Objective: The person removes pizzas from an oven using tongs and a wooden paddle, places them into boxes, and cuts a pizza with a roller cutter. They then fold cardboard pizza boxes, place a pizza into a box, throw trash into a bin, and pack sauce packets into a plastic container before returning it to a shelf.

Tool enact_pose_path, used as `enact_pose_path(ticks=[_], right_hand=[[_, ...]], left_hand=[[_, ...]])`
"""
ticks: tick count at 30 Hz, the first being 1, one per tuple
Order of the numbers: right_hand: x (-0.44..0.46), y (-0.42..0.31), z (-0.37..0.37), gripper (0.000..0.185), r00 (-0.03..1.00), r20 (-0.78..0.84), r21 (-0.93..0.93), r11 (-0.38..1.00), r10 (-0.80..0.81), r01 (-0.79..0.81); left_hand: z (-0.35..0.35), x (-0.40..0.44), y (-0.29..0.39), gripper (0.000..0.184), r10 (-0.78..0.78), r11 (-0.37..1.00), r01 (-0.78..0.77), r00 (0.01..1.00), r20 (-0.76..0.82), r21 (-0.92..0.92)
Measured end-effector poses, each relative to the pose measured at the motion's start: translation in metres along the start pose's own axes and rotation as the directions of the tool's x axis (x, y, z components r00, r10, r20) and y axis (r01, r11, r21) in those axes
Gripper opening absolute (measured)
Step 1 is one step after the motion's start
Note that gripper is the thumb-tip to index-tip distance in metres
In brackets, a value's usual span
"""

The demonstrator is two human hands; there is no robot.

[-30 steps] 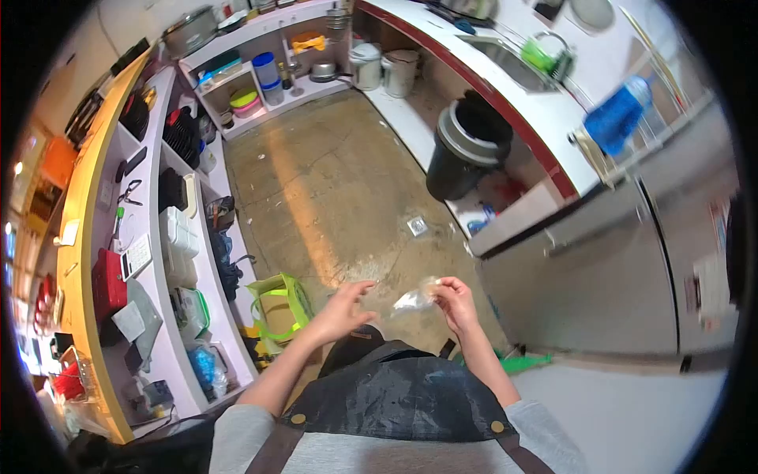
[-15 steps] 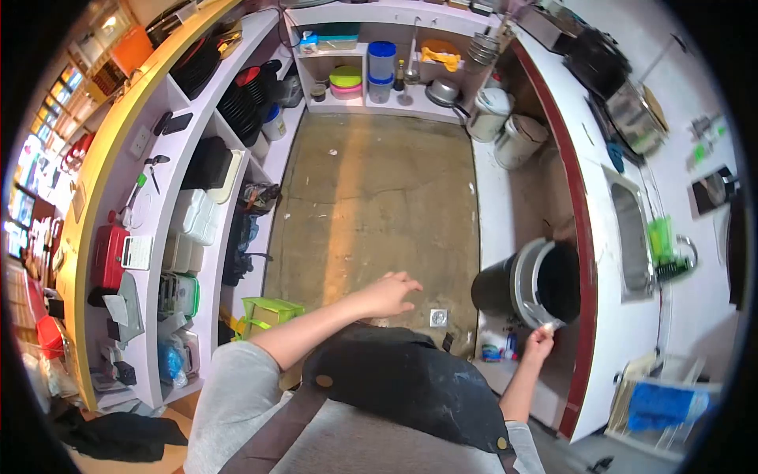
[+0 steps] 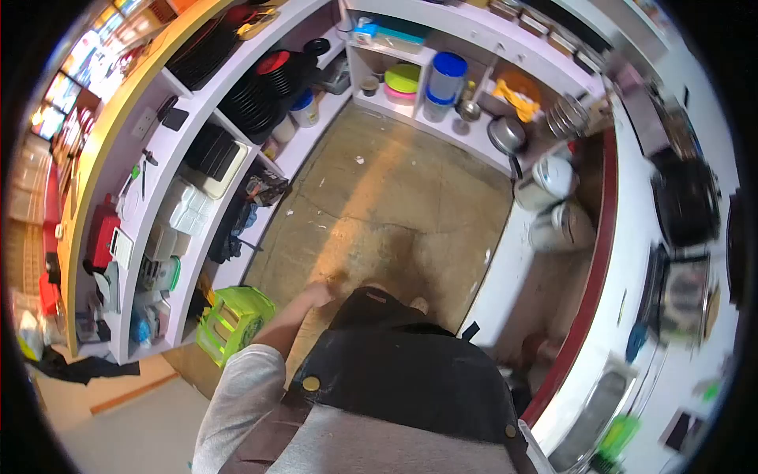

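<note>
My left hand (image 3: pixel 318 295) hangs low in front of me over the brown floor (image 3: pixel 379 205). Its fingers are too small and smeared to read, and I see nothing held in it. The green plastic stool (image 3: pixel 237 324) stands nearest to it, to the left and apart from it. My right hand is out of sight. A black apron (image 3: pixel 403 371) covers my front and hides part of the floor.
Shelves on the left hold stacked black plates (image 3: pixel 257 103), white foam boxes (image 3: pixel 188 207) and a red box (image 3: pixel 103 229). Ahead are blue-lidded containers (image 3: pixel 448 75) and a pan (image 3: pixel 507 134). Two white buckets (image 3: pixel 545 182), a counter and a sink (image 3: pixel 592 415) lie right.
My view has turned and moved forward. My left hand has dropped lower and left. My right hand, earlier by the black bin with something small and pale, has left the view.
</note>
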State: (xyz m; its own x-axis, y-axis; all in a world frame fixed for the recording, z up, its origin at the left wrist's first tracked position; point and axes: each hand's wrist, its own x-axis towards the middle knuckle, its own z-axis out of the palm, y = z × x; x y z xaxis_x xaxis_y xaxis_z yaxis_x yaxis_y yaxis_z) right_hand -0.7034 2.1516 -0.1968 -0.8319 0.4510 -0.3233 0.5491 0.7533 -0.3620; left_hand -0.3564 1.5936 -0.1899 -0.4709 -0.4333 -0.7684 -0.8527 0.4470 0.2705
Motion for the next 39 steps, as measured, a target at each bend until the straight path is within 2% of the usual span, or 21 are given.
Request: enact_pose_path(ticks=[3,6,9,10,12,13,15,17,20,23,24,25,27,28,29,30,31,33,34,35,39], right_hand=[[0.043,-0.114,0.035,0.019,0.993,0.072,-0.042,0.995,-0.092,0.095],[0.059,-0.237,0.116,0.015,0.946,0.23,0.039,0.973,-0.23,0.227],[0.021,-0.386,0.235,0.01,0.758,0.466,0.414,0.87,-0.456,0.269],[0.002,-0.434,0.259,0.012,0.647,0.514,0.573,0.787,-0.563,0.229],[-0.026,-0.516,0.298,0.017,0.476,0.672,0.521,0.819,-0.567,0.241],[-0.035,-0.549,0.316,0.02,0.342,0.759,0.511,0.832,-0.555,0.216],[-0.103,-0.628,0.33,0.024,0.334,0.792,0.319,0.813,-0.51,0.487],[-0.126,-0.679,0.365,0.026,0.117,0.771,0.361,0.581,-0.626,0.73],[-0.168,-0.742,0.387,0.026,-0.013,0.784,0.282,0.337,-0.621,0.898],[-0.145,-0.764,0.446,0.026,-0.051,0.817,0.356,0.433,-0.574,0.828],[-0.158,-0.787,0.451,0.025,0.004,0.883,0.221,0.424,-0.469,0.878],[-0.169,-0.809,0.453,0.025,0.076,0.931,0.078,0.397,-0.357,0.914],[-0.159,-0.839,0.487,0.025,0.062,0.973,-0.037,0.114,-0.223,0.993],[-0.153,-0.858,0.507,0.024,0.107,0.983,-0.056,0.313,-0.146,0.948],[-0.141,-0.867,0.519,0.024,0.151,0.987,-0.106,0.504,-0.049,0.857],[-0.133,-0.881,0.535,0.023,0.241,0.969,-0.171,0.567,-0.051,0.806],[-0.115,-0.889,0.551,0.022,0.298,0.954,-0.16,0.771,-0.04,0.616],[-0.11,-0.913,0.561,0.022,0.396,0.903,-0.06,0.865,-0.166,0.498],[-0.104,-0.922,0.565,0.023,0.414,0.902,-0.11,0.86,-0.125,0.499],[-0.088,-0.926,0.572,0.023,0.426,0.9,-0.15,0.856,-0.089,0.495],[-0.058,-0.927,0.58,0.031,0.381,0.924,-0.212,0.822,-0.006,0.528]], left_hand=[[0.061,0.067,-0.075,0.043,0.12,0.991,-0.126,0.983,0.141,0.036],[0.022,0.049,-0.043,0.043,0.009,0.874,0.033,0.996,0.084,-0.484],[-0.077,0.07,0.003,0.046,-0.236,0.613,0.412,0.91,0.342,-0.674],[-0.095,0.105,-0.009,0.049,-0.165,0.663,0.336,0.937,0.307,-0.669],[-0.121,0.186,-0.038,0.05,0.052,0.824,-0.115,0.99,-0.128,-0.555],[-0.149,0.207,-0.039,0.049,-0.023,0.808,-0.103,0.979,-0.204,-0.581],[-0.231,0.265,-0.035,0.046,-0.123,0.77,-0.143,0.923,-0.364,-0.622],[-0.302,0.314,-0.036,0.043,-0.142,0.715,-0.227,0.879,-0.455,-0.661],[-0.412,0.362,-0.046,0.045,-0.195,0.648,-0.21,0.884,-0.425,-0.732],[-0.469,0.442,-0.085,0.05,-0.357,0.432,-0.225,0.846,-0.395,-0.873],[-0.47,0.486,-0.106,0.051,-0.495,0.473,-0.2,0.745,-0.447,-0.858],[-0.487,0.507,-0.122,0.051,-0.578,0.257,-0.204,0.751,-0.319,-0.945],[-0.516,0.551,-0.142,0.05,-0.646,-0.231,-0.211,0.763,-0.012,-0.95],[-0.523,0.575,-0.159,0.051,-0.628,-0.451,-0.29,0.775,0.07,-0.844],[-0.51,0.609,-0.185,0.05,-0.582,-0.55,-0.314,0.809,0.086,-0.774],[-0.494,0.647,-0.214,0.049,-0.532,-0.644,-0.33,0.841,0.095,-0.69],[-0.488,0.68,-0.236,0.048,-0.483,-0.73,-0.344,0.871,0.09,-0.59],[-0.498,0.714,-0.249,0.045,-0.583,-0.744,-0.454,0.8,0.144,-0.491],[-0.506,0.74,-0.251,0.04,-0.723,-0.677,-0.566,0.633,0.278,-0.471],[-0.51,0.759,-0.262,0.041,-0.747,-0.659,-0.596,0.591,0.306,-0.458],[-0.52,0.802,-0.301,0.044,-0.75,-0.66,-0.648,0.599,0.279,-0.381]])
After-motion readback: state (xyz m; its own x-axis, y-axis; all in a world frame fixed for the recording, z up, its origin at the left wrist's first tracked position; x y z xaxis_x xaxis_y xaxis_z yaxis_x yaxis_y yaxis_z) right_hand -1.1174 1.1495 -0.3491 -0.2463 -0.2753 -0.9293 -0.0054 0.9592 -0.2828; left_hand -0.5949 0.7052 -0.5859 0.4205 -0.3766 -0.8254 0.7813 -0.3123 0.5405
